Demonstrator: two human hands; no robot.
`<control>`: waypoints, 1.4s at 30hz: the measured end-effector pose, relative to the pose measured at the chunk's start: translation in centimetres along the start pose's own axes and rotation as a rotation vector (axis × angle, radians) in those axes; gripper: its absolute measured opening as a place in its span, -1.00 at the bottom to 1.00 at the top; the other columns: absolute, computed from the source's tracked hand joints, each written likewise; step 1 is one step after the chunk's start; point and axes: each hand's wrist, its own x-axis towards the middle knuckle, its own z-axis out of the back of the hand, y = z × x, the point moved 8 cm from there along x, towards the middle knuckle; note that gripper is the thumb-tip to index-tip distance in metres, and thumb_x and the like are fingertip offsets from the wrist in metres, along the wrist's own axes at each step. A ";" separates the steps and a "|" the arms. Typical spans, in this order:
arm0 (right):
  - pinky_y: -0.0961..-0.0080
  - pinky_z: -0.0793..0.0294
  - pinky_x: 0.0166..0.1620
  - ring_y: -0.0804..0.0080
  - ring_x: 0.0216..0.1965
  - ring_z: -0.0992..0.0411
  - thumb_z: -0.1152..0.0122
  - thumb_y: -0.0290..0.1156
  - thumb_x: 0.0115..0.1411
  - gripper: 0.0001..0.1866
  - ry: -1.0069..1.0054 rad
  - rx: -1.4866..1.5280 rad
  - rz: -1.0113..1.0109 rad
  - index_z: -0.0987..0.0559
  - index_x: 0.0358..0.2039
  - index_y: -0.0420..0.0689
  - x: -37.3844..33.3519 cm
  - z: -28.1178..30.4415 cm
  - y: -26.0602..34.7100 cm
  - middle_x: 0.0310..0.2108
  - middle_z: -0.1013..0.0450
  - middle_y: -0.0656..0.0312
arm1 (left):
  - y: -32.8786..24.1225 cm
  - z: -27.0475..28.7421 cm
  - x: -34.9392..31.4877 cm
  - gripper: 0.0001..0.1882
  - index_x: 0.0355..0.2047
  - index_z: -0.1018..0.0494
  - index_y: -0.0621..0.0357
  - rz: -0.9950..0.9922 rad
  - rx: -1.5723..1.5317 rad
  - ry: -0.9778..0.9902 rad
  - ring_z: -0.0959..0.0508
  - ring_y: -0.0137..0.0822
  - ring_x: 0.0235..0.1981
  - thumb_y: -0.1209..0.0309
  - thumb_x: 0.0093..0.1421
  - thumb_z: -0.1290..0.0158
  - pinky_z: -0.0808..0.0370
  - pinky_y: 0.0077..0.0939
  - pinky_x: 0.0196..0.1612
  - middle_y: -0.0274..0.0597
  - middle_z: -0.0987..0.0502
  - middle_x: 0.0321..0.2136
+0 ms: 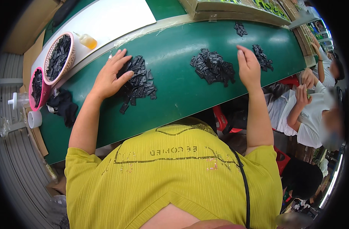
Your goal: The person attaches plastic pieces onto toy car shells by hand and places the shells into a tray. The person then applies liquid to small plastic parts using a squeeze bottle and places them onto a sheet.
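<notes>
My left hand [110, 78] rests with spread fingers along the left side of a loose pile of small black plastic pieces [142, 82] on the green tabletop [166, 49]. Its thumb and fingertips touch the pile's edge. Further right lies a second heap of black pieces [212, 66]. Just beyond that heap, my right hand [250, 68] hovers over the table with thumb and forefinger stretched forward and slightly apart. Nothing shows between them; the other fingers are mostly hidden. A smaller cluster of black pieces [262, 58] lies right of this hand, and another little cluster [240, 29] farther back.
At the left stand a pale pink basket [72, 57] and a bright pink basket [46, 88], both holding black pieces. Near them are a bottle of amber liquid [88, 41], dark cloth [63, 105] and a tape roll [35, 119]. Co-workers [309, 118] sit at the right.
</notes>
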 end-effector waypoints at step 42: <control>0.27 -0.48 -0.10 0.14 -0.23 -0.53 -0.37 0.06 -0.16 -0.42 0.338 -0.470 -0.154 -0.62 -0.36 -0.25 26.8 -7.8 -4.3 -0.27 -0.55 -0.01 | -12.1 -4.6 1.5 -0.94 -0.45 -0.52 0.24 0.066 -0.652 -0.307 -0.50 -0.35 -0.53 0.50 0.07 -0.14 -0.42 -0.55 -0.46 -0.17 -0.51 -0.53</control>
